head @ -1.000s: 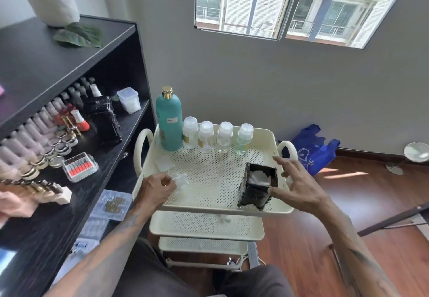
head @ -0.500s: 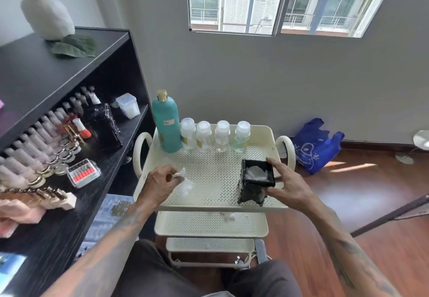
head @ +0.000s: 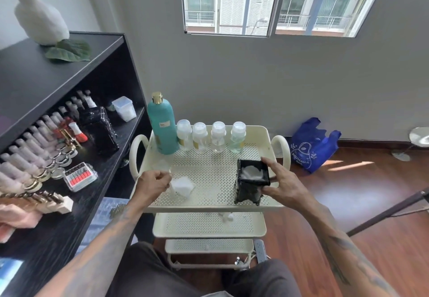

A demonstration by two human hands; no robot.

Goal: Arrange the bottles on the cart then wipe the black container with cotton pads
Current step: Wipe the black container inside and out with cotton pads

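the black container (head: 251, 181) stands on the top tray of the cream cart (head: 210, 209), near that tray's front right corner, with white cotton showing in its open top. the right hand (head: 282, 184) grips the container from its right side, fingers on the far rim and thumb against the near wall. to the left of the container, over the tray's front left part, the left hand (head: 152, 184) is curled closed, pinching a white cotton pad (head: 182, 186) that hangs just above the perforated surface. behind the container, along the tray's back edge, a tall teal bottle (head: 163, 127) with a gold cap stands at the left end, and four small clear bottles (head: 210, 137) with white caps line up beside it toward the right.
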